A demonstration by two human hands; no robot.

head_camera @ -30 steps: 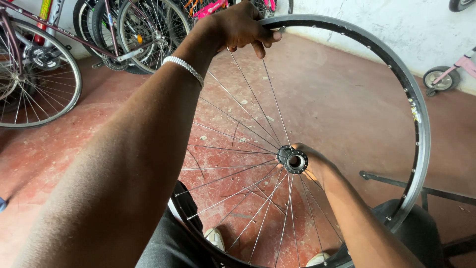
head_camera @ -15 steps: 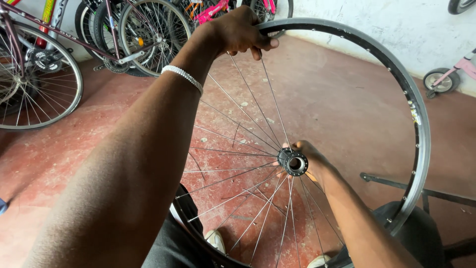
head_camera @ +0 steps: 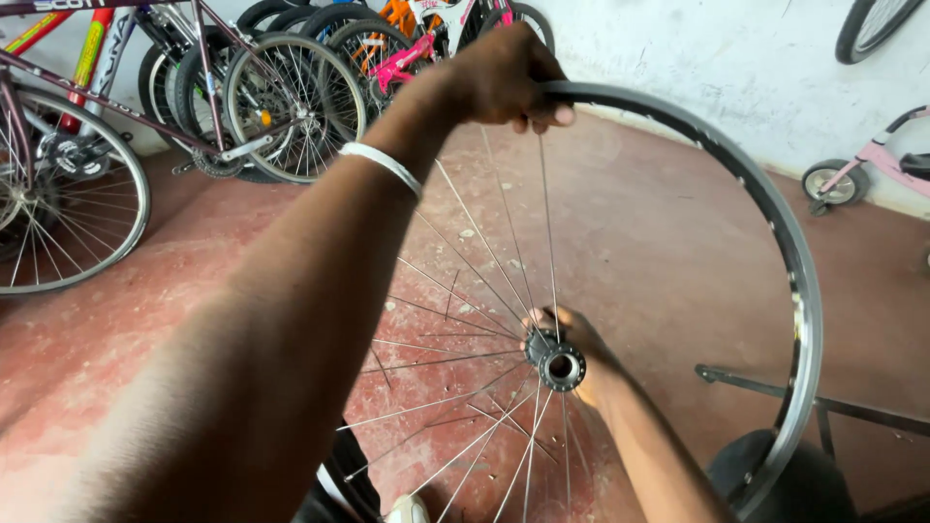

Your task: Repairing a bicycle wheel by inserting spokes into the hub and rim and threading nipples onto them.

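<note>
Wheel [head_camera: 775,252] upright over the floor [head_camera: 659,232], between my knees. Left hand [head_camera: 504,77] clamped on the rim's top; right hand [head_camera: 581,344] cups the hub [head_camera: 560,365]. Feels light, rim stiff, spokes [head_camera: 504,261] thin and bendable: grip rim and hub only.

glossy metal rim [head_camera: 775,223], thin steel spokes [head_camera: 504,252]

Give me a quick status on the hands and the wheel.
Left hand grips top of rim. Right hand holds hub from behind. Wheel upright, spokes partly laced. Nothing in the way; bikes parked behind.
</note>
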